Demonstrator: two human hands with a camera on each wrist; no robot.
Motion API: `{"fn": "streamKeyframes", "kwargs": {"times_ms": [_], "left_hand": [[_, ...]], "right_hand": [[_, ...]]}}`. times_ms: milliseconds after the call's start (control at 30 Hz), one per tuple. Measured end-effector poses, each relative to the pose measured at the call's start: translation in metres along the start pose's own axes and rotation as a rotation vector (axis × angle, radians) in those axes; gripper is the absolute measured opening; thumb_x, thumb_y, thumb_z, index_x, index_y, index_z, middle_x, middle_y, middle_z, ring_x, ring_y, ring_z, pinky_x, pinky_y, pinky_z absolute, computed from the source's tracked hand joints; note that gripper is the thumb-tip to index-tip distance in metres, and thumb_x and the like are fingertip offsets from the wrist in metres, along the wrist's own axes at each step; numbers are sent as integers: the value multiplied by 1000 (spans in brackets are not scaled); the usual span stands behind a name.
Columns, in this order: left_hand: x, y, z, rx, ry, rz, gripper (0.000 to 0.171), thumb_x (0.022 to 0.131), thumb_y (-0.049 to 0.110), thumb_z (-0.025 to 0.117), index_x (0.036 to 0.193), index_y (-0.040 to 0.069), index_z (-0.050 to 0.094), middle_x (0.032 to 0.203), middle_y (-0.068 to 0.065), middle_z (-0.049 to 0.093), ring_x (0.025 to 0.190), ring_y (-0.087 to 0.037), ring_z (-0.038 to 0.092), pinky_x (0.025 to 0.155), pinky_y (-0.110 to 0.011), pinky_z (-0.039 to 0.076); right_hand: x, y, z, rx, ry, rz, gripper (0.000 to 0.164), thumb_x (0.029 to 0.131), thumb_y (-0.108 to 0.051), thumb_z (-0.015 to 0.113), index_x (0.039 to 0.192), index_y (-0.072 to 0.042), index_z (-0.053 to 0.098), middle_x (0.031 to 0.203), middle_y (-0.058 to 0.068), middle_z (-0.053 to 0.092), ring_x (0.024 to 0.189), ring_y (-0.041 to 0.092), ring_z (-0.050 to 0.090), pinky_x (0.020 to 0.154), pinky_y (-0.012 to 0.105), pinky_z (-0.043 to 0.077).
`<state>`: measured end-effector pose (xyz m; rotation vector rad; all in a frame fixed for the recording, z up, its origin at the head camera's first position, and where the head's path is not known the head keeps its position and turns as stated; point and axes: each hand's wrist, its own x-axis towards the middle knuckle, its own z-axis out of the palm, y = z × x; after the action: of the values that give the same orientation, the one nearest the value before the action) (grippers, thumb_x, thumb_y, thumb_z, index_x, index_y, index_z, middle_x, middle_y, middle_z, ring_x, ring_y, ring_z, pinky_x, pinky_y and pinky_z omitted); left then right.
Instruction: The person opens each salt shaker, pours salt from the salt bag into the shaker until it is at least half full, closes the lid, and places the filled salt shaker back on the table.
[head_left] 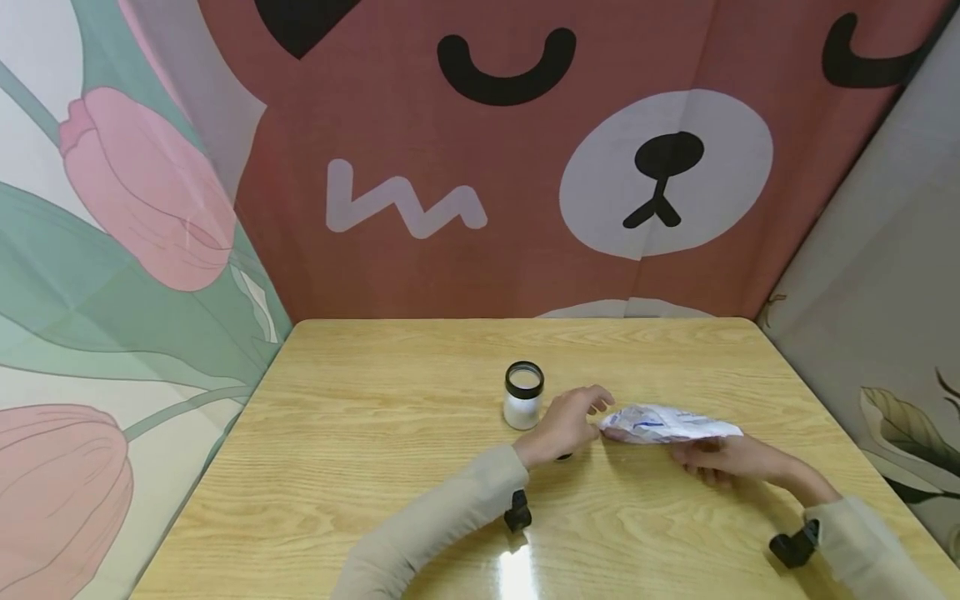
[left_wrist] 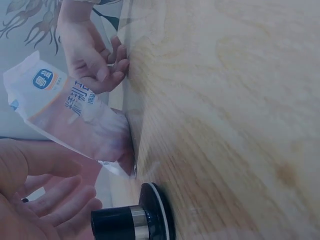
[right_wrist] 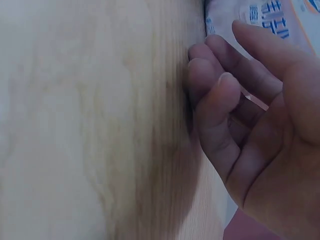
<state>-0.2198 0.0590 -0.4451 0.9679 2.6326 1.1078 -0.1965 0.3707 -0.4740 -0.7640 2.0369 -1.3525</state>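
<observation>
A soft white plastic packet with blue print [head_left: 667,423] lies tilted on the table, its blue oval logo showing in the left wrist view. My right hand [head_left: 727,458] is at the packet's right end, fingers loosely bent; in the right wrist view the packet shows beyond these fingers [right_wrist: 215,95]. My left hand [head_left: 566,425] hovers at the packet's left end with its fingers spread loosely, holding nothing. Just under it stands a black lid with a knob and silver band [left_wrist: 150,215], mostly hidden by the hand in the head view.
A jar with a black collar and white contents [head_left: 522,396] stands uncovered to the left of my left hand. The wooden table [head_left: 360,433] ends at a red cartoon-bear cloth [head_left: 450,275] behind, with flowered cloth at the left. Black wrist mounts [head_left: 517,512] hang under both forearms.
</observation>
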Motion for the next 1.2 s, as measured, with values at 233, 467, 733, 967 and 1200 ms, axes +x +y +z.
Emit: {"fn": "streamKeyframes", "kwargs": {"times_ms": [233, 467, 733, 967, 1200], "left_hand": [[-1, 1, -2, -14, 8, 17, 38, 90, -4, 68, 126, 8, 62, 117, -5, 66, 105, -14, 63, 84, -19, 49], [0, 2, -3, -19, 79, 52, 31, 92, -5, 62, 120, 9, 65, 112, -5, 69, 99, -8, 62, 82, -15, 47], [3, 3, -4, -30, 158, 107, 25, 96, -3, 56, 116, 8, 68, 108, -4, 70, 94, -2, 62, 79, -9, 46], [3, 4, -5, -54, 182, 151, 21, 99, 3, 56, 115, 9, 68, 107, -1, 69, 93, 0, 61, 78, -7, 45], [4, 7, -15, -75, 196, 172, 21, 100, 4, 56, 116, 9, 67, 108, -4, 68, 94, -1, 61, 80, -12, 50]], "right_hand": [[1, -2, 17, -134, 48, 3, 12, 103, -8, 54, 106, -2, 64, 72, 14, 61, 53, 5, 53, 40, 31, 48], [12, -7, 41, -300, 91, -169, 8, 98, -5, 61, 102, -9, 67, 73, 1, 63, 59, 1, 54, 47, 24, 48], [26, -21, 67, -660, 194, -244, 10, 96, -16, 68, 91, -23, 64, 75, -20, 50, 62, -6, 44, 51, 18, 39], [38, -25, 82, -774, 267, -354, 19, 90, -7, 73, 88, -23, 63, 77, -21, 50, 65, -7, 45, 55, 14, 39], [49, -30, 93, -891, 330, -436, 21, 86, -8, 76, 89, -23, 63, 83, -20, 52, 70, -6, 46, 59, 10, 38]]}}
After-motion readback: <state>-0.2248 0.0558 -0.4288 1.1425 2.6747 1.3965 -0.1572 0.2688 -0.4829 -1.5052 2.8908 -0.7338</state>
